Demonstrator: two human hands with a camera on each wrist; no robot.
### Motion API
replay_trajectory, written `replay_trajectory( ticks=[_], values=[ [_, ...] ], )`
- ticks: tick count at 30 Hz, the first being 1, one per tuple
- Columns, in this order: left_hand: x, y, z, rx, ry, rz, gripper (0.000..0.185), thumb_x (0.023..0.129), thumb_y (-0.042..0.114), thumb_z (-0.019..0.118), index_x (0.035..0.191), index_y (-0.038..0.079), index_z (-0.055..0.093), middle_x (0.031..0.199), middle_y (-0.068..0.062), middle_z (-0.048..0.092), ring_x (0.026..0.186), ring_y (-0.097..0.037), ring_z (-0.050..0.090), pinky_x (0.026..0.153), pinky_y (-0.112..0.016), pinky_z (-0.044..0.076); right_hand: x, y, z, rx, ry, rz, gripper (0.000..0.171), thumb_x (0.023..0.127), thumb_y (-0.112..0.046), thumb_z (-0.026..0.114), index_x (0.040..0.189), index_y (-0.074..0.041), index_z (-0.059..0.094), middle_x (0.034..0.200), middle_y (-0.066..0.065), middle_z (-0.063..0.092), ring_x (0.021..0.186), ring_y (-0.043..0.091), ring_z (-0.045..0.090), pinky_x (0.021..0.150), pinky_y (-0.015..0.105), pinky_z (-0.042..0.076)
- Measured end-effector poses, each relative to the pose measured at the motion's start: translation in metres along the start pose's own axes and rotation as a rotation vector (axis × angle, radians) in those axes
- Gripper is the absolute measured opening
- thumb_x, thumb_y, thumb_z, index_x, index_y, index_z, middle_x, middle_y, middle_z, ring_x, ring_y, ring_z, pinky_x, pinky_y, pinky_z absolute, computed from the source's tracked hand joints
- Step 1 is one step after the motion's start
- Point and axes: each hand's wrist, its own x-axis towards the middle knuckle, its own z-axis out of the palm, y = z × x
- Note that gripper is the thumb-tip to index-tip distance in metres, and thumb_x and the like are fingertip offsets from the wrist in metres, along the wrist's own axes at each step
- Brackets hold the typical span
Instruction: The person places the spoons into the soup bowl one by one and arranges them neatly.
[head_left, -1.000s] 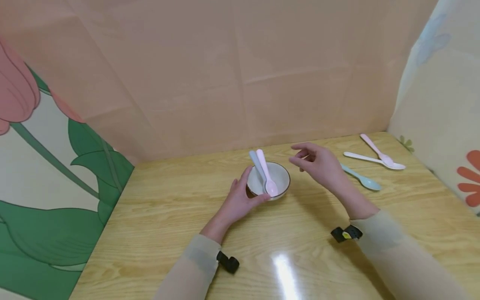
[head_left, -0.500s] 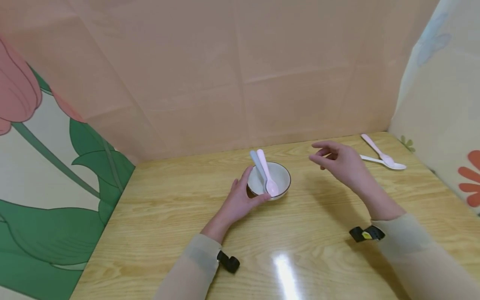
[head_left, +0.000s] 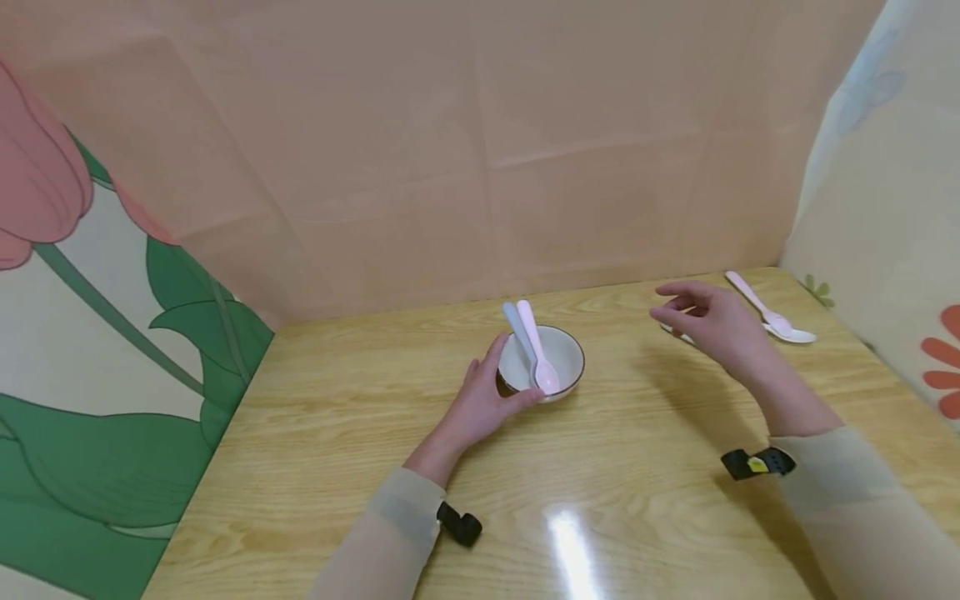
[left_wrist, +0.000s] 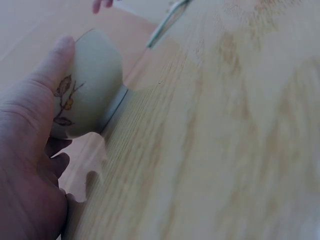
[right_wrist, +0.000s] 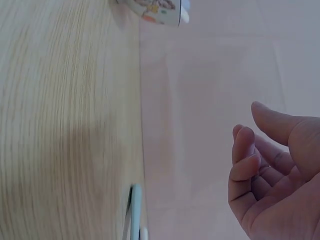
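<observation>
well, the bowl (head_left: pixel 566 357) stands on the table (head_left: pixel 360 375) near its far edge, with a strip of wood between it and the peach cloth (head_left: pixel 480 167) beyond. it sits about midway between the left edge, lined by a flower-print panel (head_left: pixel 172 400), and the right edge, lined by a pale panel (head_left: pixel 885 225). a wide stretch of wood runs leftward from the bowl, and another towards the near side. the left hand (head_left: pixel 480 408) grasps the bowl, thumb on the near rim and fingers at the left, so that side is blocked. inside lean a blue spoon (head_left: pixel 518 325) and a pink spoon (head_left: pixel 533 337), side by side, handles jutting past the far left rim. a gap of wood parts the bowl from the right hand (head_left: pixel 716 329), which hovers over the table's right part, fingers loosely bent and gripping nothing. it hides the middle of a white spoon (head_left: pixel 799 337); a second pink spoon (head_left: pixel 750 293) overlaps that one near the far right corner. a teal spoon (right_wrist: pixel 135 212) shows on the table in the right wrist view.
</observation>
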Motion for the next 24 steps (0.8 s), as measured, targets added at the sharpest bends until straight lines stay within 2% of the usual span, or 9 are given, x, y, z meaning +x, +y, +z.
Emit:
replay_trajectory(
  ticks=[12, 19, 24],
  values=[
    [0.002, 0.002, 0.0, 0.013, -0.002, 0.008, 0.105, 0.093, 0.056, 0.088, 0.175, 0.029, 0.027, 0.165, -0.001, 0.052, 0.159, -0.028, 0.039, 0.135, -0.053, 0.003, 0.006, 0.027, -0.013, -0.019, -0.036, 0.044, 0.063, 0.109, -0.048, 0.07, 0.154, -0.004, 0.061, 0.121, 0.015, 0.076, 0.088, 0.005, 0.068, 0.074, 0.02, 0.048],
    [0.002, 0.002, 0.001, -0.002, -0.003, -0.015, 0.103, 0.093, 0.054, 0.088, 0.175, 0.033, 0.028, 0.166, 0.0, 0.051, 0.161, -0.032, 0.033, 0.135, -0.054, 0.004, 0.007, 0.041, -0.018, -0.047, -0.059, 0.069, 0.071, 0.108, -0.057, 0.067, 0.155, -0.005, 0.06, 0.131, 0.017, 0.07, 0.114, 0.029, 0.065, 0.08, 0.021, 0.047],
    [0.002, 0.003, 0.001, -0.005, -0.002, -0.024, 0.103, 0.093, 0.053, 0.089, 0.174, 0.035, 0.028, 0.167, 0.0, 0.05, 0.162, -0.034, 0.031, 0.135, -0.055, 0.004, 0.008, 0.051, -0.02, -0.047, -0.075, 0.086, 0.072, 0.108, -0.056, 0.067, 0.156, -0.004, 0.058, 0.135, 0.02, 0.068, 0.118, 0.034, 0.061, 0.081, 0.023, 0.048]
  ],
)
